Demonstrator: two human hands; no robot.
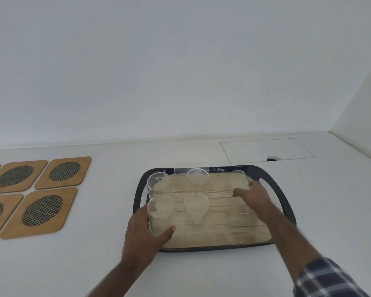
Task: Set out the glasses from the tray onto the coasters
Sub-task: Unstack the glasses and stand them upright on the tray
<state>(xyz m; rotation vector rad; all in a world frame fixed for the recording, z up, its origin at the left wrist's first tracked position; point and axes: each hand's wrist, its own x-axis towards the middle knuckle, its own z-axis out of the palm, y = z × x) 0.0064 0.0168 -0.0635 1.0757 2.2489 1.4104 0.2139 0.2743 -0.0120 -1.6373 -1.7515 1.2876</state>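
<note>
A dark-rimmed tray (pixel 287 213) with a pale wood-grain floor holds several clear glasses. My left hand (pixel 141 234) wraps around the front-left glass (pixel 161 213), thumb on its near side. My right hand (pixel 253 196) closes around the front-right glass (pixel 245 210), which is mostly hidden by the fingers. Other glasses stand at back left (pixel 159 182), back middle (pixel 198 176), front middle (pixel 196 205) and back right (pixel 238 175). Wooden coasters with dark mesh ovals lie to the left, the nearest coaster (pixel 41 212) about a hand's width from the tray.
The white counter meets a white wall behind and another on the right. A thin rectangular outline (pixel 266 150) with a small dark notch is set in the counter behind the tray. Several coasters (pixel 64 172) run off the left edge.
</note>
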